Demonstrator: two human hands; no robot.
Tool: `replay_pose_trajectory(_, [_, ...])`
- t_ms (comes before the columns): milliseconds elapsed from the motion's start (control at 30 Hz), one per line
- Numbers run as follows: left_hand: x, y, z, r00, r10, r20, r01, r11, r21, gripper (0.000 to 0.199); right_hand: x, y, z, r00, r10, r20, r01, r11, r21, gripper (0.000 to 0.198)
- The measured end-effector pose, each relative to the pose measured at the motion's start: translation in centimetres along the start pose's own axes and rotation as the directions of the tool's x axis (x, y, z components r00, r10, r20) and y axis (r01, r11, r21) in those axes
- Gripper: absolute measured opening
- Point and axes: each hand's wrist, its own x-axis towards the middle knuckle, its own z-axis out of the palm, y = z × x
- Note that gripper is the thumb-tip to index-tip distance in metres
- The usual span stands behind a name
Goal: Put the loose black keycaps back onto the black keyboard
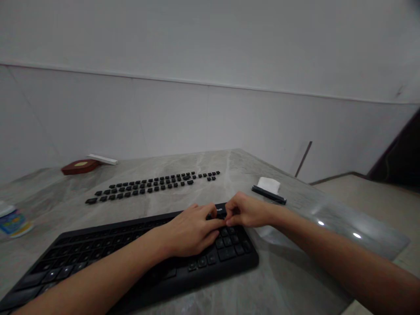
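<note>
A black keyboard (226,267) lies at a slant on the table; many positions in its left and middle part look bare of keycaps, while its right-hand block carries keys. My left hand (193,229) lies over the keyboard's right half, fingers apart, its index fingertip meeting my right fingertips. My right hand (243,211) is closed in a pinch at the top of the right-hand key block. Whatever sits between those fingertips is too small and hidden to make out. Beyond the keyboard, loose black keycaps (142,186) stand in several rows.
A white tub with a coloured label (15,221) stands at the left edge. At the back lie a reddish-brown box (80,166) and a white strip (102,159). Right of the keyboard are a dark bar (269,195), white paper (269,184) and a glossy clear sheet (341,227).
</note>
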Motion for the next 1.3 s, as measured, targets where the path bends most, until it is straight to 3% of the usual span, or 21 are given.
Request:
replay_pose_trajectory(67, [-0.1, -0.1, 0.0, 1.000, 0.000, -0.004, -0.001, 1.000, -0.020, 0.028, 0.0, 0.0, 0.2, 1.000, -0.005, -0.018, 0.005, 1.000, -0.017, 0.003])
replay_pose_trajectory(167, [-0.2, -0.2, 0.2, 0.999, -0.017, -0.034, 0.014, 0.995, -0.096, 0.028, 0.0, 0.5, 0.5, 0.998, -0.034, -0.060, 0.039, 0.995, 0.088, 0.010])
replay_pose_trajectory(267, [-0.2, -0.7, 0.7, 0.988, -0.102, -0.116, 0.081, 0.981, -0.174, 0.029, 0.6, 1.7, 0.9, 0.981, -0.033, -0.192, 0.067, 0.983, 0.169, 0.023])
replay_pose_trajectory(400, [0.0, -1.7, 1.5, 0.907, -0.349, -0.235, 0.304, 0.930, -0.207, 0.025, 2.4, 4.0, 1.2, 0.877, 0.071, -0.474, -0.100, 0.994, -0.037, 0.019])
replay_pose_trajectory(500, [0.1, -2.3, 2.0, 0.856, -0.460, -0.237, 0.409, 0.882, -0.233, 0.023, 4.0, 5.5, 1.1, 0.818, 0.117, -0.563, -0.224, 0.967, -0.125, 0.019])
replay_pose_trajectory(700, [0.1, -2.5, 2.3, 0.866, -0.432, -0.251, 0.392, 0.899, -0.195, 0.025, 7.0, 7.2, 0.3, 0.821, 0.060, -0.568, -0.252, 0.930, -0.267, 0.026])
replay_pose_trajectory(900, [0.2, -2.4, 2.2, 0.866, -0.438, -0.241, 0.398, 0.896, -0.199, 0.025, 9.5, 7.2, -0.1, 0.842, -0.041, -0.539, -0.203, 0.900, -0.387, 0.034])
replay_pose_trajectory(1300, [0.1, -2.4, 2.3, 0.868, -0.441, -0.228, 0.401, 0.894, -0.201, 0.025, 9.7, 7.7, -0.1, 0.850, -0.073, -0.521, -0.182, 0.888, -0.422, 0.028])
